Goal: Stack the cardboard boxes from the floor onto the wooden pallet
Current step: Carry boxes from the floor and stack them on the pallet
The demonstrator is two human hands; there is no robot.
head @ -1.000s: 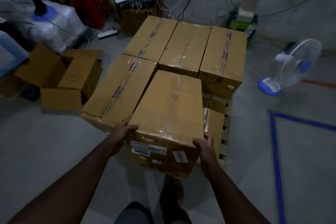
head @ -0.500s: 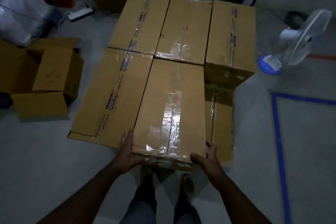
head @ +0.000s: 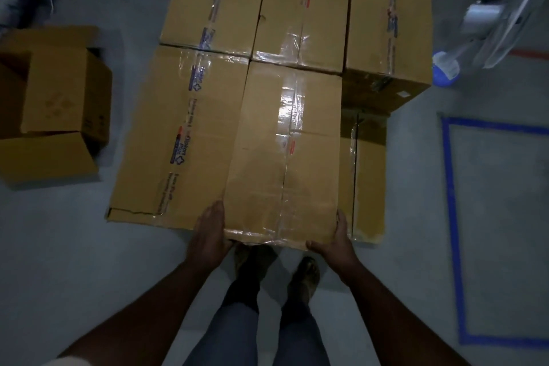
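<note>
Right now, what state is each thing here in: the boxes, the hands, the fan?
Held box: sealed with tape, lying among the stacked boxes.
Left hand: grips its near left corner.
Right hand: grips its near right corner.
Open box: on the floor, flaps open.
Fan: standing; spinning unclear.

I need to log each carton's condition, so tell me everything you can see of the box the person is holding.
The held box is a long brown cardboard carton, flaps shut, its top seam sealed with glossy clear tape that also crosses the near edge. Small red marks sit beside the seam. It lies flat in the stack's top layer, its long side running away from the person, close against a printed-tape box on its left and a rear box. The left hand and right hand grip its near corners.
</note>
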